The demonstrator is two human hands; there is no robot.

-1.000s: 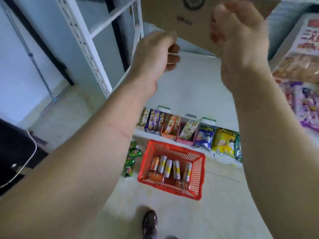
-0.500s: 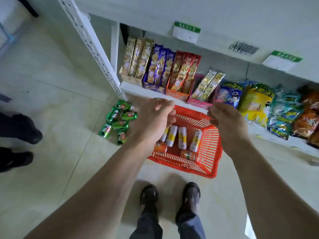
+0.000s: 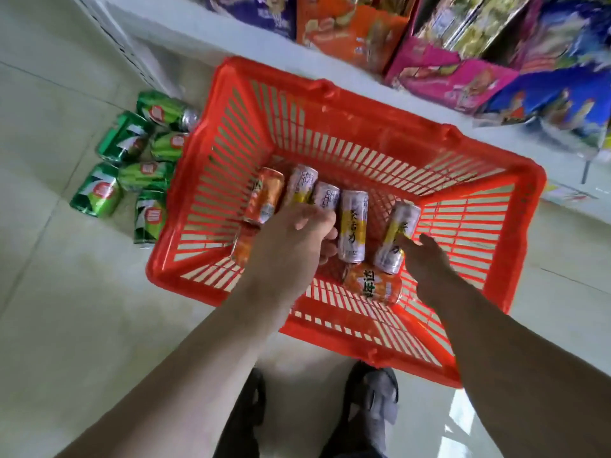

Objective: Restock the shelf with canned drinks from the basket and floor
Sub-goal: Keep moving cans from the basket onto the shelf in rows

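A red plastic basket [image 3: 332, 91] stands on the floor against the low shelf [image 3: 185, 33]. Inside lie several slim white and yellow cans [image 3: 353, 223] and orange cans [image 3: 265, 195], one orange can [image 3: 373, 285] crosswise at the near side. My left hand [image 3: 289, 249] is down in the basket, fingers curled over the near ends of two slim cans; a grip is not visible. My right hand [image 3: 426, 264] reaches in with fingers spread, fingertips touching the rightmost white and yellow can [image 3: 400, 226]. Several green cans [image 3: 132, 160] lie on the floor left of the basket.
The bottom shelf behind the basket carries snack boxes, orange [image 3: 350, 31] and pink [image 3: 443, 77], and blue bags [image 3: 545, 100]. A white perforated shelf post [image 3: 112, 31] rises at the upper left. My shoes [image 3: 373, 401] stand just in front of the basket on pale tiles.
My view dropped from the upper shelf down to the floor. Both hands came down from above the basket and now reach among the cans inside it.
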